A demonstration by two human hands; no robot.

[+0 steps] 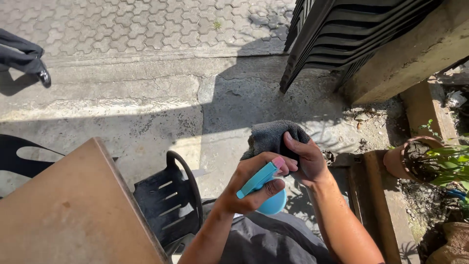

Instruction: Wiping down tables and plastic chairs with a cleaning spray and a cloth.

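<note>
Table [73, 210]: placed at lower left. Chair [168, 200]: set just right of the table. Bottle [266, 188] and cloth [273, 137]: held right of the table, beyond the chair. Plant pot [408, 156]: far right of the table. Stacked chairs [342, 34]: behind, upper right.

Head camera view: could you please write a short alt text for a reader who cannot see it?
A left hand holds a light blue spray bottle against a grey cloth gripped by the right hand, above a black plastic chair and a brown table on sunlit concrete.

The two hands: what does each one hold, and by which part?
The left hand holds a light blue spray bottle by its trigger head, fingers wrapped over the top. The right hand grips a bunched grey cloth from its underside.
</note>
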